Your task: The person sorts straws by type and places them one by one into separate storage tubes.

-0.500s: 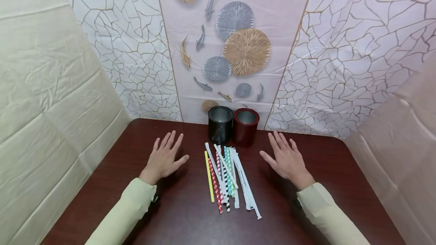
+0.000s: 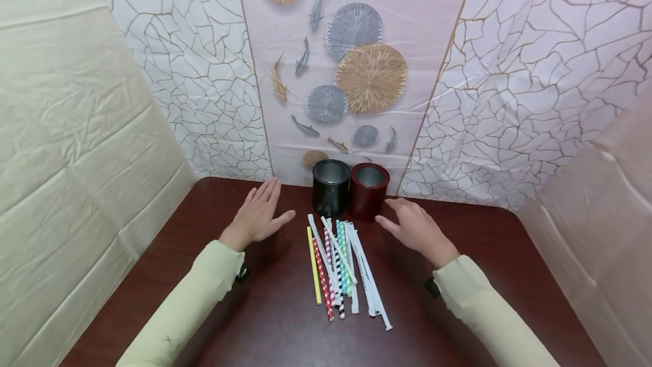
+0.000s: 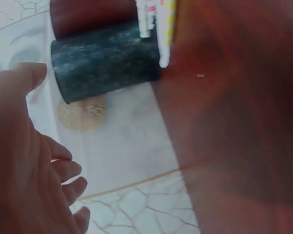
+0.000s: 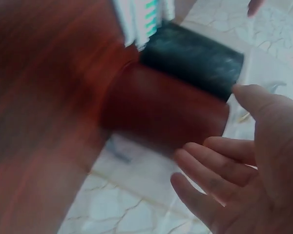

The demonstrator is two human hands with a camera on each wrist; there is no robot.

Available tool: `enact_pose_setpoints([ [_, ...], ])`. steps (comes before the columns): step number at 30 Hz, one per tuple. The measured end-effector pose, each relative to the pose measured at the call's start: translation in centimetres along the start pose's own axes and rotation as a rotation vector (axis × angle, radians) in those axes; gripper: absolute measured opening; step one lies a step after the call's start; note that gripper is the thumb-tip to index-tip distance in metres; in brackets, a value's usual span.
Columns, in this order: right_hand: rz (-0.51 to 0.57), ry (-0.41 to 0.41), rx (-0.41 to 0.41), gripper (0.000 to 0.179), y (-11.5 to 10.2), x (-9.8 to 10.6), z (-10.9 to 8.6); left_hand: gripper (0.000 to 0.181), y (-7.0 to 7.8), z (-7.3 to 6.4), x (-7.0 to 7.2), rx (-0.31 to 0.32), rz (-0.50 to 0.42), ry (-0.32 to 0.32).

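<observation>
A black cylindrical container (image 2: 330, 192) and a dark red one (image 2: 367, 200) stand side by side at the table's back edge, their round tops uncovered. In front of them lies a loose bunch of straws: a yellow one (image 2: 314, 268), a red dotted one (image 2: 323, 282), striped ones and several in white paper wrappers (image 2: 374, 287). My left hand (image 2: 257, 214) hovers left of the black container, fingers extended and thumb spread, holding nothing. My right hand (image 2: 417, 228) is just right of the red container (image 4: 161, 109), fingers slightly bent and holding nothing; contact is unclear.
The dark reddish-brown table (image 2: 285, 338) has rounded back corners. Behind it hangs a patterned cloth (image 2: 214, 101) with fish and round motifs. Plain beige cloth (image 2: 76, 186) encloses the left side, with similar cloth (image 2: 596, 231) on the right.
Both hands have moved inward and away from me toward the containers. The right hand's fingers have drawn together and bent a little. Straws and containers have stayed in place.
</observation>
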State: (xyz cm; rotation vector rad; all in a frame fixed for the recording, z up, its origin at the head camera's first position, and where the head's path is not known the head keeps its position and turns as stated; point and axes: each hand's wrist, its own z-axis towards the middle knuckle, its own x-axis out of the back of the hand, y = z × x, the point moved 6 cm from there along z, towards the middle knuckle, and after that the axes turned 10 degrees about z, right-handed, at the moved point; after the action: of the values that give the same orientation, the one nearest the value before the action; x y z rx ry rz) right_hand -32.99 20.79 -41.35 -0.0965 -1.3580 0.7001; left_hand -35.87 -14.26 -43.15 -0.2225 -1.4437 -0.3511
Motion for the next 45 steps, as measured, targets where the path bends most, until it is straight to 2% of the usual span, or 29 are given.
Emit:
enact_pose_setpoints([
  [5, 0.109, -0.085, 0.028, 0.055, -2.5, -0.6, 2.3, 0.094, 1.1, 2.2, 1.8, -0.03, -0.057, -0.037],
  [11, 0.131, -0.164, 0.075, 0.043, -5.3, -2.2, 4.6, 0.092, 2.4, 4.8, 3.5, -0.061, -0.093, -0.032],
  [15, 0.133, -0.217, 0.055, 0.045, -6.5, -3.7, 5.9, 0.091, 3.4, 6.4, 4.3, -0.072, -0.1, -0.011],
  [18, 0.136, -0.26, 0.017, 0.046, -7.1, -5.2, 6.7, 0.09, 3.8, 7.4, 4.6, -0.081, -0.07, -0.004],
  [20, 0.141, -0.285, -0.012, 0.037, -7.3, -6.3, 7.3, 0.089, 4.1, 8.0, 4.6, -0.084, -0.043, -0.008],
  [24, 0.165, -0.324, -0.074, 0.024, -7.2, -8.4, 8.0, 0.088, 4.9, 9.1, 4.3, -0.093, -0.006, -0.03],
  [30, 0.172, -0.341, -0.126, 0.05, -5.4, -11.7, 9.4, 0.087, 5.7, 10.4, 3.0, -0.103, 0.019, -0.028],
  [36, 0.181, -0.342, -0.24, 0.049, -5.4, -12.4, 9.2, 0.086, 6.2, 11.1, 1.3, -0.096, 0.033, -0.046],
  [41, 0.161, -0.302, -0.273, 0.04, -5.3, -13.0, 9.2, 0.087, 6.3, 11.6, 0.1, -0.083, 0.034, -0.052],
  [45, 0.149, -0.283, -0.284, 0.034, -4.9, -13.4, 9.5, 0.088, 6.3, 11.8, -0.3, -0.068, 0.022, -0.051],
])
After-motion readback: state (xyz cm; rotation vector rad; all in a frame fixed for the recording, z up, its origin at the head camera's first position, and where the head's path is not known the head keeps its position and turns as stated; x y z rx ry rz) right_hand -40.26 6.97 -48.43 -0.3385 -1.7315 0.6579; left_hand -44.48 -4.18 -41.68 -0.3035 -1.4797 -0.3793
